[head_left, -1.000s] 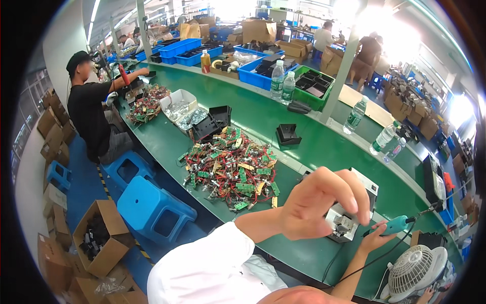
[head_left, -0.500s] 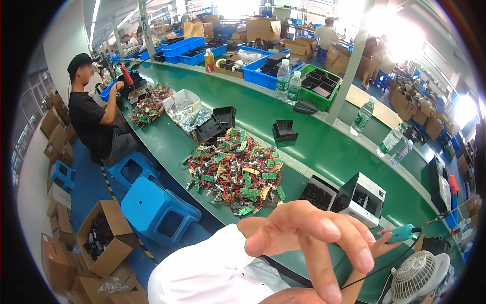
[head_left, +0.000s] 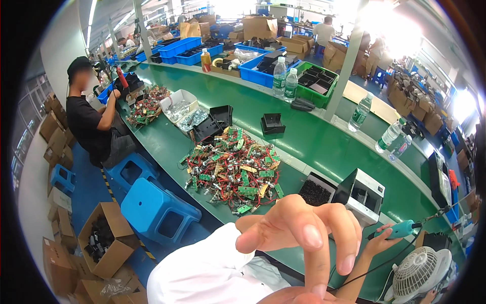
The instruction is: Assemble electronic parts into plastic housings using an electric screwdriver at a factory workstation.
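My left hand is raised close in front of me, below the heap of circuit boards in view. Its fingers are bent but apart, and nothing shows in them. A white sleeve covers that arm. Farther right, my right hand grips a teal electric screwdriver, joined to a cord on its right. On the green table lies a tangled heap of small circuit boards with red wires. A white and black machine stands near both hands, beside a tray of small black screws.
An open black plastic case lies on the green belt. Bottles stand along the far ledge, near blue bins and a green crate. A fan stands lower right. Blue stools and a seated person are at left.
My right hand and the screwdriver have come up and slightly left, showing more of the hand. My left fingers have shifted left. The open black case has moved left along the belt.
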`<state>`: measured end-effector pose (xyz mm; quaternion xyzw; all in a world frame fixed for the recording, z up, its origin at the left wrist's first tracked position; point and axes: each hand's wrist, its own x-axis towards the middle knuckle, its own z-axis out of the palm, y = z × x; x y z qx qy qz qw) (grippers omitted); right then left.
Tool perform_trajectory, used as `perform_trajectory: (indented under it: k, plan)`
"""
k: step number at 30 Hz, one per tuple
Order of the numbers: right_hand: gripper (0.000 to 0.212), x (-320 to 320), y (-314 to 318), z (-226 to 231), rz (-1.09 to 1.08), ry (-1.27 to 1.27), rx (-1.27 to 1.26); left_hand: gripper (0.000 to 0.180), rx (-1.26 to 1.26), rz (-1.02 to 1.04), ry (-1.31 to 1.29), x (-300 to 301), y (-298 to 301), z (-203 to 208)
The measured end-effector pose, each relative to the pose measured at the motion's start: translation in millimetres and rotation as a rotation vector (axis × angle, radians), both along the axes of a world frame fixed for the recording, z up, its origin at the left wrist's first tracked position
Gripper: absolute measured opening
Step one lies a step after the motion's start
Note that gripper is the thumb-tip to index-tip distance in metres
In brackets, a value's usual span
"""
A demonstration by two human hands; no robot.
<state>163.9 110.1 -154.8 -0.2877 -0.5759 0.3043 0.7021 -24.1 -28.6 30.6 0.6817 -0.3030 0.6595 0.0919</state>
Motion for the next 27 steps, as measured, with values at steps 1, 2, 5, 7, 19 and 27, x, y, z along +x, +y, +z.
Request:
perform_trajectory:
  k: [1, 2, 5, 7, 19, 27]
  plan:
    - [0.038, -9, -2, 3, 0.036, 0.004, -0.007, 0.056, -0.011, 0.036, 0.001, -3, -7, 2]
    - [0.038, 2, 1, -1, -0.010, -0.001, -0.011, 0.055, -0.020, -0.009, -0.006, -9, -7, -2]
    - [0.039, 17, 3, -5, -0.075, -0.011, -0.017, 0.054, -0.045, -0.078, -0.022, -29, -24, -8]
    - [0.039, 15, 6, -5, -0.049, -0.006, -0.020, 0.053, -0.064, -0.057, -0.023, -22, -24, -7]
    - [0.040, 14, 4, -9, -0.031, 0.006, -0.037, 0.046, -0.167, -0.089, -0.036, -21, -26, -9]
    - [0.041, 11, 5, -7, -0.006, 0.023, -0.025, 0.041, -0.238, -0.094, -0.042, -17, -29, -7]
